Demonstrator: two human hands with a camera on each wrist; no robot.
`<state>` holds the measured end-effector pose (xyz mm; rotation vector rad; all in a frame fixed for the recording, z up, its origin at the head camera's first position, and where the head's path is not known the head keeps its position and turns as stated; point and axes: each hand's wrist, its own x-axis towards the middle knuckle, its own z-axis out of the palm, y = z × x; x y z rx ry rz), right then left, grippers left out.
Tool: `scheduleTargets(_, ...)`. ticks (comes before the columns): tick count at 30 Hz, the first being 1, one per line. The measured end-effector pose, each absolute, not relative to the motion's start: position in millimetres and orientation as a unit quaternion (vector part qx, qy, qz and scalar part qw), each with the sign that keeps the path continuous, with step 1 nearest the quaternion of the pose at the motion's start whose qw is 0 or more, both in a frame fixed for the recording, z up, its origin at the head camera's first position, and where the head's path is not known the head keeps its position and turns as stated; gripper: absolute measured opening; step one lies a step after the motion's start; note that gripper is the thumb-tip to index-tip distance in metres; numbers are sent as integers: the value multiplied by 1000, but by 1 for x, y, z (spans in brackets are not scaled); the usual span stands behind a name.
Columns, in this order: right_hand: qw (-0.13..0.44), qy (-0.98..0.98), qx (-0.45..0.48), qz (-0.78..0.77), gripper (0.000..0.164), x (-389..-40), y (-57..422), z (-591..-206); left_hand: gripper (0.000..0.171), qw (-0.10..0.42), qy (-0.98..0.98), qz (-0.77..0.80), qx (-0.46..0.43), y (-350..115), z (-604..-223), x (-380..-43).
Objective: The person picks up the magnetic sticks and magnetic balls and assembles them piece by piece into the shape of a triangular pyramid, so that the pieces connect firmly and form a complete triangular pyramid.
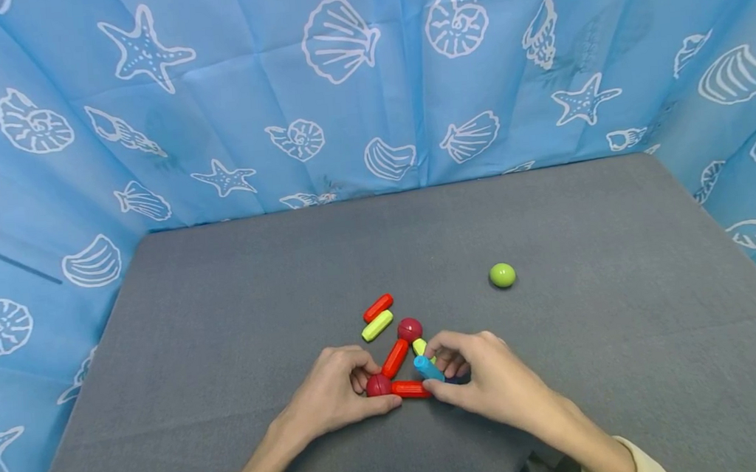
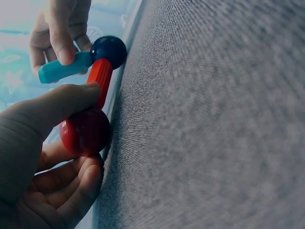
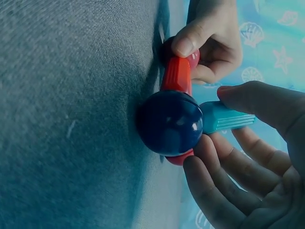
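A flat triangle of toy rods and balls lies on the grey table. My left hand (image 1: 326, 392) grips its near-left red ball (image 1: 379, 385), the thumb reaching along the near red rod (image 1: 408, 389). A second red rod (image 1: 396, 358) leads to the far red ball (image 1: 410, 329); a yellow-green rod (image 1: 419, 347) runs from there, partly behind my right fingers. At the near-right corner sits a dark blue ball (image 3: 169, 123), mostly hidden in the head view. My right hand (image 1: 495, 375) pinches a light blue rod (image 1: 428, 368), which sticks up from that ball, one end against it.
Beyond the triangle, a loose red rod (image 1: 378, 308) and a loose yellow-green rod (image 1: 377, 326) lie side by side. A green ball (image 1: 502, 275) sits farther right on the table (image 1: 622, 283). A blue shell-print curtain (image 1: 408, 108) hangs behind the far edge.
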<state>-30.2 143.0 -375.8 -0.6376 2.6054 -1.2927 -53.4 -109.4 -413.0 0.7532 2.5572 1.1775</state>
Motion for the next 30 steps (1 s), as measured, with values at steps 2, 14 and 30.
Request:
scheduleTargets(2,88,869,-212,-438,20,-31,144,-376,27,113,871,403,257,-110,-413,-53)
scheduleTargets(14,7,879,-219,-424,23,-64,144,-374,28,112,873,405,247,-122,-413,-42)
scheduleTargets(30,55,895,-271,-351,33,-100,116,-390,24,122,874,396,255,-161,-407,-22)
